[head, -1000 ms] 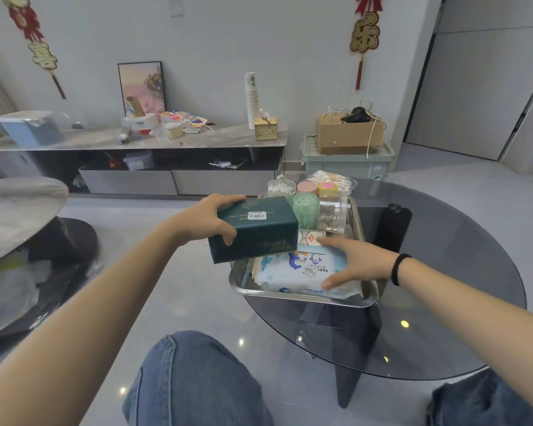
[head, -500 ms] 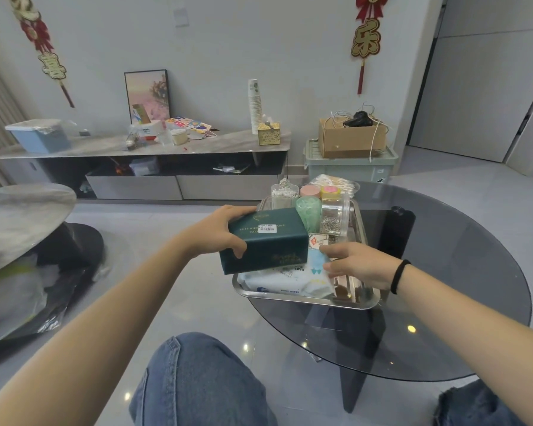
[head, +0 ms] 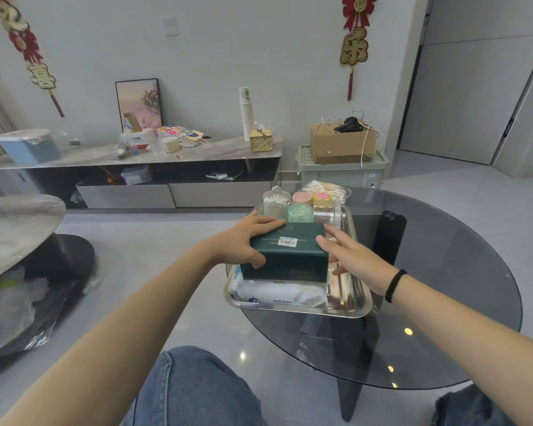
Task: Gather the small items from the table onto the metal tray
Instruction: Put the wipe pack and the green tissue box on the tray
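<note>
One metal tray [head: 356, 309] sits on one round glass counter [head: 450, 287]. On the tray: one dark green tissue box [head: 286, 256], one pack of baby wipes [head: 282, 295] under it, and four small containers behind: one clear jar [head: 274, 202], one pink-lidded [head: 302, 198], one green [head: 300, 213], one yellow-lidded [head: 323, 199]. Two hands: left hand [head: 243, 244], right hand [head: 354, 259].

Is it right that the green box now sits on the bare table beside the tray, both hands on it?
Not quite: in the head view the green box rests on the wipes pack inside the tray, left hand and right hand on it.
</note>
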Action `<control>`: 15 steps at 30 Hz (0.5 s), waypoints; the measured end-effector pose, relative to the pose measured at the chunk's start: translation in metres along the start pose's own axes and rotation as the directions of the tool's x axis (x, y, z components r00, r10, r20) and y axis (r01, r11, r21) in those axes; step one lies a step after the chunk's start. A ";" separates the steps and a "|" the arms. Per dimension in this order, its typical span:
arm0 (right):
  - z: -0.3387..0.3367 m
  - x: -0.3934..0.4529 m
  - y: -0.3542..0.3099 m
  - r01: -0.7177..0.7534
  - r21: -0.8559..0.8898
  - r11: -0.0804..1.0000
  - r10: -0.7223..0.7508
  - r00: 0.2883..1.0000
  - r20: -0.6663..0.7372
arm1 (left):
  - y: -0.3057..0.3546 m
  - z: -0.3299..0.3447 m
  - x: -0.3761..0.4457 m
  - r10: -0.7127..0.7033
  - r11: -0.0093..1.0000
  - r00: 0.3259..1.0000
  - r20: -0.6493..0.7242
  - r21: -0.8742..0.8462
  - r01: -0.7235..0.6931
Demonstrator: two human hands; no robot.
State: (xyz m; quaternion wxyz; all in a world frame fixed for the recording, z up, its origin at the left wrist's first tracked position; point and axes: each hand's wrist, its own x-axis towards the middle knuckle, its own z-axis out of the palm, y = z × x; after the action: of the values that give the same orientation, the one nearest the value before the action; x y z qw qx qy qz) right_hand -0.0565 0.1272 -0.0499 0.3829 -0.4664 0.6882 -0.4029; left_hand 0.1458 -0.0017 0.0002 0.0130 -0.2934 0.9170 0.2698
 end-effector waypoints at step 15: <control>-0.008 0.008 -0.013 0.021 -0.036 0.999 -0.026 0.989 -0.147 | 0.016 -0.007 0.021 0.003 0.995 0.982 -0.187 0.101 0.016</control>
State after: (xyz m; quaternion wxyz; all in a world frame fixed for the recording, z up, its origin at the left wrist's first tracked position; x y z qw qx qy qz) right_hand -0.0618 0.1186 -0.0360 0.3180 -0.4498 0.7160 -0.4289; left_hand 0.1206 -0.0061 0.0101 -0.0571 -0.3194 0.9258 0.1937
